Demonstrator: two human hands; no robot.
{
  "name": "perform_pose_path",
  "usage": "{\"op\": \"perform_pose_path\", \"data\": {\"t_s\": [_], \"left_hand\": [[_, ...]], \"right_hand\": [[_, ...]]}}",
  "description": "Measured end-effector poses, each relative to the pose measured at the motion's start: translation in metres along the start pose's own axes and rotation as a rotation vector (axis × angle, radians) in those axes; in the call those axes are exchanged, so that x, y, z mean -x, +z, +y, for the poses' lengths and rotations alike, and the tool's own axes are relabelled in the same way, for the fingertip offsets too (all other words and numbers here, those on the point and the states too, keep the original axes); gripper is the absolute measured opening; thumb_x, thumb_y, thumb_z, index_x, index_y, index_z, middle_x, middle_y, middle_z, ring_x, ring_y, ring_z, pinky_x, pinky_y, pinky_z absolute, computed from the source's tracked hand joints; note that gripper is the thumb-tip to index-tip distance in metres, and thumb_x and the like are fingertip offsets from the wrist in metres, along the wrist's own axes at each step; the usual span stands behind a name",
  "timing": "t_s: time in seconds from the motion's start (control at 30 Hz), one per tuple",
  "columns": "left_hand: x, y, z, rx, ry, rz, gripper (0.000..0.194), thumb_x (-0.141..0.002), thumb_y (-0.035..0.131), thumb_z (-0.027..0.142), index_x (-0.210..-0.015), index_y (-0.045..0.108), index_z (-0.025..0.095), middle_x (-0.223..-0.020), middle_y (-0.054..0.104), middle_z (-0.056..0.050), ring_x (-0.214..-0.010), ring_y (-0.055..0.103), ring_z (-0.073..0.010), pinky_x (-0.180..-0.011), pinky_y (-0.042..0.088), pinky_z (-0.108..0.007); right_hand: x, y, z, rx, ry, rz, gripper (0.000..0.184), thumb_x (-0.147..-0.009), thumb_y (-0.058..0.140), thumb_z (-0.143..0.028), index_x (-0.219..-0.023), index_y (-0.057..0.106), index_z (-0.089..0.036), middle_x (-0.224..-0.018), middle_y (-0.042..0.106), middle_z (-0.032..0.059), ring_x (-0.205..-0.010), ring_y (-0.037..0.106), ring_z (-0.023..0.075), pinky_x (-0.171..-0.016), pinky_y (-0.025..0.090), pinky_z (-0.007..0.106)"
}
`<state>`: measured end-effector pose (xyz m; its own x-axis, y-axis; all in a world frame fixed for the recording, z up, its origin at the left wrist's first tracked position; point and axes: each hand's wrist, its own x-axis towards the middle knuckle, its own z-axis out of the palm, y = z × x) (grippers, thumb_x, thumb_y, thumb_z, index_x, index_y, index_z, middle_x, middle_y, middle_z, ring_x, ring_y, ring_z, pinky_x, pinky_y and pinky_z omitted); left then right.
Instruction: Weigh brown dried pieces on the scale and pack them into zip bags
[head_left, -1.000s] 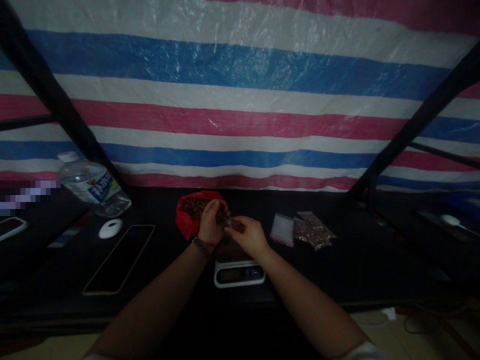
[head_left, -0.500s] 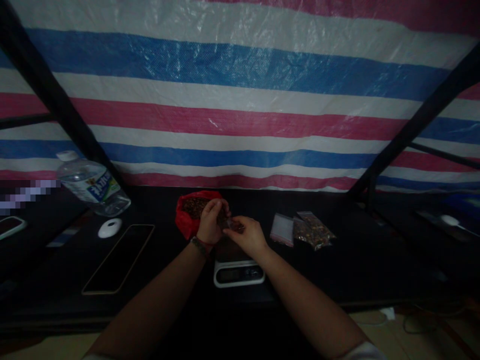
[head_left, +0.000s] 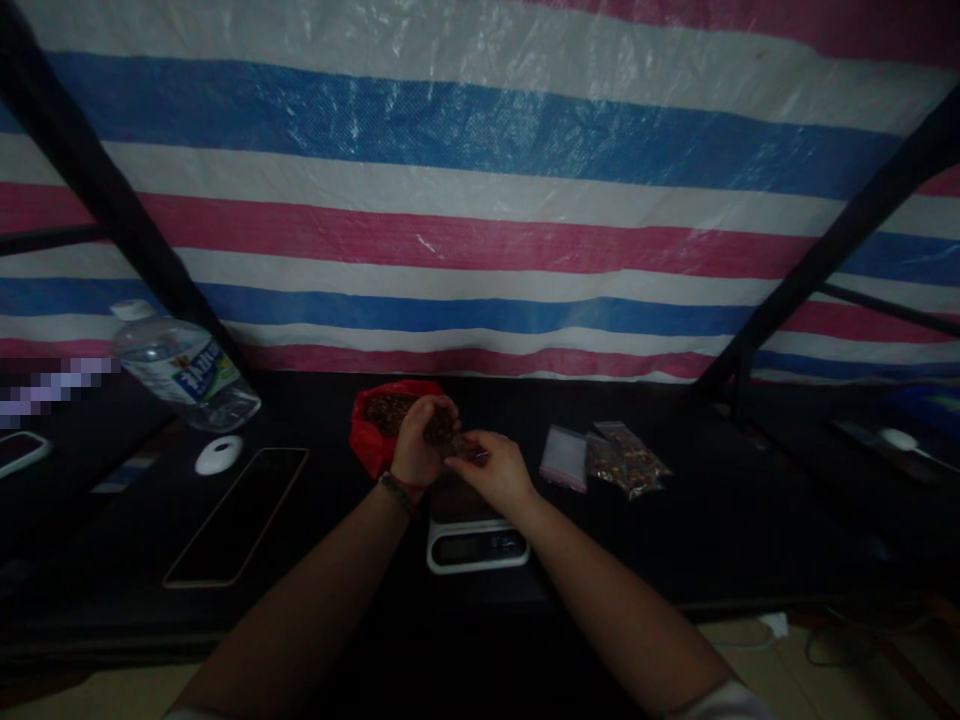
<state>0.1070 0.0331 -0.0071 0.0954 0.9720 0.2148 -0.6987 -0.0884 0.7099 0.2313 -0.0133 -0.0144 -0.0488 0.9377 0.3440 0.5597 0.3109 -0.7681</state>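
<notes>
My left hand (head_left: 415, 447) is cupped with fingers curled round a pinch of dark reddish-brown bits, right in front of the open red plastic bag (head_left: 367, 438) of the same stuff. My right hand (head_left: 493, 468) pinches a small clear pouch (head_left: 466, 447) partly filled with those bits, its mouth touching the left fingers. Both hands hover above a small white digital scale (head_left: 475, 538) on the black table (head_left: 750, 520).
Right of the scale lie an empty clear zip pouch (head_left: 564, 456) and filled pouches (head_left: 628, 460). On the left stand a water bottle (head_left: 180, 365), a white round object (head_left: 219, 455) and a flat dark tablet (head_left: 238, 515). A phone (head_left: 19, 450) lies far left. Striped tarp hangs behind.
Almost nothing has moved; my left fingers shifted slightly at the pouch mouth, and the view drifted a little.
</notes>
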Motion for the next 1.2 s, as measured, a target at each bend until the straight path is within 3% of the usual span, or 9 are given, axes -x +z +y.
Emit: {"op": "perform_pose_path", "data": {"t_s": [0.1, 0.23, 0.43, 0.6, 0.8, 0.93, 1.03, 1.2], "left_hand": [[-0.001, 0.0, 0.003, 0.025, -0.028, -0.022, 0.023, -0.077, 0.057, 0.041, -0.074, 0.062, 0.018, -0.074, 0.058, -0.003, -0.063, 0.054, -0.0137, -0.055, 0.044, -0.027], [-0.003, 0.004, 0.004, -0.038, -0.062, 0.06, 0.039, -0.08, 0.049, 0.05, -0.068, 0.062, 0.016, -0.065, 0.057, -0.003, -0.057, 0.054, -0.013, -0.051, 0.043, -0.025], [-0.002, 0.007, -0.002, -0.278, 0.077, 0.186, 0.018, -0.072, 0.064, 0.034, -0.076, 0.06, 0.016, -0.068, 0.06, 0.0, -0.057, 0.055, -0.0098, -0.053, 0.043, -0.02], [0.003, 0.007, -0.006, -0.368, 0.161, 0.169, 0.018, -0.076, 0.061, 0.034, -0.076, 0.059, 0.016, -0.066, 0.06, 0.0, -0.056, 0.055, -0.0101, -0.052, 0.043, -0.02], [0.006, 0.009, -0.003, -0.353, 0.167, 0.159, 0.023, -0.077, 0.06, 0.038, -0.071, 0.057, 0.016, -0.062, 0.059, 0.0, -0.054, 0.055, -0.0106, -0.052, 0.043, -0.02], [0.007, 0.012, 0.001, -0.357, 0.154, 0.16, 0.027, -0.079, 0.058, 0.041, -0.069, 0.057, 0.016, -0.062, 0.059, -0.001, -0.055, 0.055, -0.0111, -0.053, 0.044, -0.021], [0.008, 0.015, 0.004, -0.339, 0.145, 0.144, 0.028, -0.079, 0.057, 0.043, -0.07, 0.057, 0.016, -0.064, 0.059, -0.001, -0.056, 0.055, -0.0113, -0.054, 0.044, -0.022], [0.009, 0.016, 0.002, -0.295, 0.127, 0.122, 0.026, -0.08, 0.057, 0.042, -0.074, 0.056, 0.017, -0.067, 0.059, -0.001, -0.058, 0.056, -0.0117, -0.056, 0.045, -0.023]], "right_hand": [[0.0, 0.0, -0.001, 0.004, -0.001, -0.008, 0.027, -0.07, 0.072, -0.035, -0.093, 0.069, -0.022, -0.089, 0.071, 0.0036, -0.072, 0.066, 0.0155, -0.069, 0.053, 0.028], [0.001, 0.001, -0.002, 0.028, -0.015, 0.006, 0.027, -0.07, 0.071, -0.032, -0.095, 0.069, -0.023, -0.091, 0.071, 0.0037, -0.075, 0.065, 0.016, -0.07, 0.052, 0.028], [0.001, 0.0, -0.006, 0.132, -0.068, 0.012, 0.029, -0.073, 0.067, -0.028, -0.101, 0.068, -0.023, -0.095, 0.07, 0.0046, -0.086, 0.064, 0.0179, -0.082, 0.049, 0.031], [0.002, 0.001, -0.01, 0.188, -0.061, 0.022, 0.023, -0.073, 0.066, -0.03, -0.094, 0.069, -0.021, -0.09, 0.07, 0.0055, -0.088, 0.064, 0.0194, -0.086, 0.046, 0.033], [0.004, 0.005, -0.009, -0.017, 0.018, 0.049, 0.03, -0.07, 0.069, -0.028, -0.098, 0.063, -0.02, -0.09, 0.067, 0.0043, -0.079, 0.063, 0.0161, -0.07, 0.052, 0.027], [0.004, 0.006, -0.007, -0.027, -0.089, 0.034, 0.019, -0.074, 0.064, -0.023, -0.093, 0.063, -0.021, -0.093, 0.066, 0.0042, -0.088, 0.062, 0.017, -0.079, 0.052, 0.03], [0.003, 0.006, -0.005, -0.011, -0.154, 0.029, 0.027, -0.072, 0.061, -0.016, -0.099, 0.062, -0.02, -0.102, 0.064, 0.0058, -0.098, 0.059, 0.0181, -0.088, 0.05, 0.033], [0.002, 0.007, -0.003, -0.053, -0.049, 0.038, 0.037, -0.068, 0.062, -0.011, -0.103, 0.059, -0.021, -0.103, 0.062, 0.0061, -0.096, 0.061, 0.0183, -0.085, 0.052, 0.034]]}}
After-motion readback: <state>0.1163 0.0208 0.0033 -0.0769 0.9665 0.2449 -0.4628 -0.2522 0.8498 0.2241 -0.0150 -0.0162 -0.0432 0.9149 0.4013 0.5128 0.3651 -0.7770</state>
